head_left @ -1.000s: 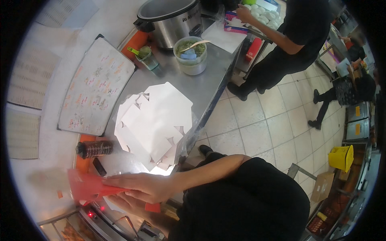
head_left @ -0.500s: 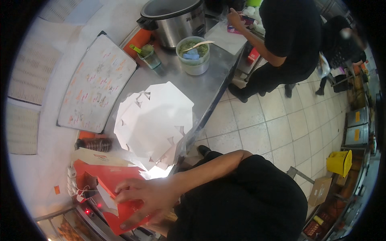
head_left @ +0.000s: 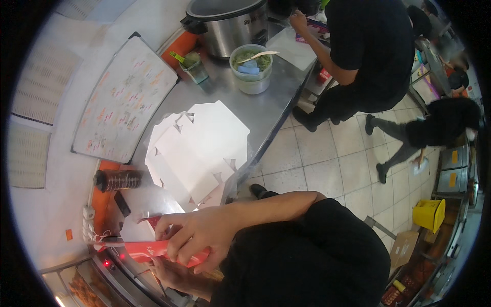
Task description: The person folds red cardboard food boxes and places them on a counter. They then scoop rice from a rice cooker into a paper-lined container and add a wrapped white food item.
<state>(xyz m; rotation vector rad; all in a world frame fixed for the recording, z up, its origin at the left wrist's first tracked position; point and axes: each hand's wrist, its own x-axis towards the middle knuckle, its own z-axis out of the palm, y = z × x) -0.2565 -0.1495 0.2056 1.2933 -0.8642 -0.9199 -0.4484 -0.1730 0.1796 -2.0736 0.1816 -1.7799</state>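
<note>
A red cardboard takeaway box with a white inside is between my hands at the near left end of the counter. My right hand reaches across from above, fingers curled over its red wall. Lower down, my left hand pinches the box's near edge from below; part of it is hidden. Just beyond the hands lies a stack of flat white carton blanks with cut slots. A small dark flat object rests on the counter beside a dark bottle with markings.
Farther along the steel counter stand a tub of green food, a small container and a large cooker. A whiteboard leans on the wall. A co-worker stands at the counter; another person is on the tiled floor.
The red box has been turned and now shows a narrower side, uncovering the small dark object. My left hand has come into clearer view. At the right, a person strides across the floor.
</note>
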